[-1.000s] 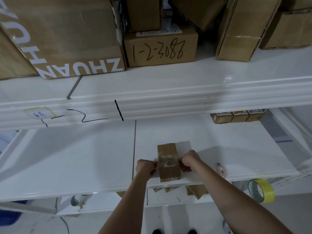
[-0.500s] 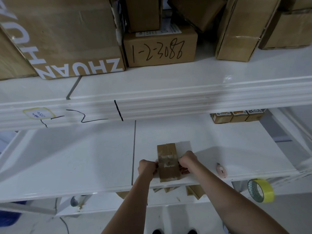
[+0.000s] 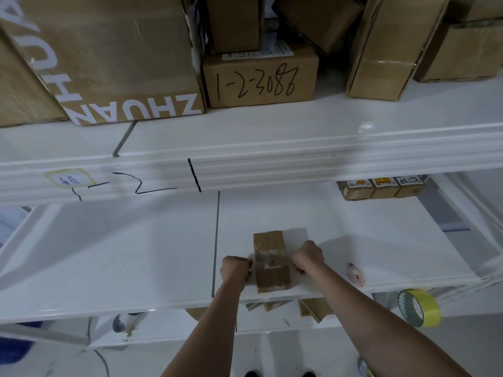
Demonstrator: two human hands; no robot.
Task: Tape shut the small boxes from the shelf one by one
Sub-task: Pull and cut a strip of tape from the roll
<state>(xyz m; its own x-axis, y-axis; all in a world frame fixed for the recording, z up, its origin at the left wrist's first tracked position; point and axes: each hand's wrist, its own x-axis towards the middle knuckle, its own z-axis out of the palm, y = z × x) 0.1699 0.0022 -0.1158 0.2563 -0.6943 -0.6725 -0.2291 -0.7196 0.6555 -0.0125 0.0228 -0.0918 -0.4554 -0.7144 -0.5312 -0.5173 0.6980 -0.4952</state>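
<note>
Setting: white metal shelving (image 3: pixel 163 254), several tiers; big cartons (image 3: pixel 117 58) crowded on the upper tier, one marked by hand "1-2-3088" (image 3: pixel 260 77).
Work surface: middle tier, bare white panel with a dark seam left of the hands.
Task item: small box (image 3: pixel 270 261), brown card, lying near the front edge of the middle tier, long axis pointing away from the viewer.
Tape on box: clear strip visible across the top, midway along; glossy band over the flap seam; strip ends too faint to trace.
Left hand (image 3: pixel 235 269): fingers curled, just beside the box's left flank, apparently pinching a tape end or pressing it down; cannot tell which.
Right hand (image 3: pixel 309 257): fingers curled, touching the box's right flank, same doubt about what is held.
Box relative to grip: squarely between the two hands, not lifted, resting on the shelf.
Progress, judged: this box mid-sealing, cross strip on and being smoothed down the sides; lengthwise seam possibly not yet covered.
Left to do, judged: three small boxes (image 3: pixel 381 187) at the back right of the same tier, labelled tops, sealing state unreadable.
Supplies: yellow tape roll (image 3: pixel 419 311) hanging past the shelf's right front corner; small pink cutter (image 3: pixel 356 277) on the shelf, near the right wrist.
Below: more cardboard (image 3: pixel 315 310) partly hidden under the shelf lip.
</note>
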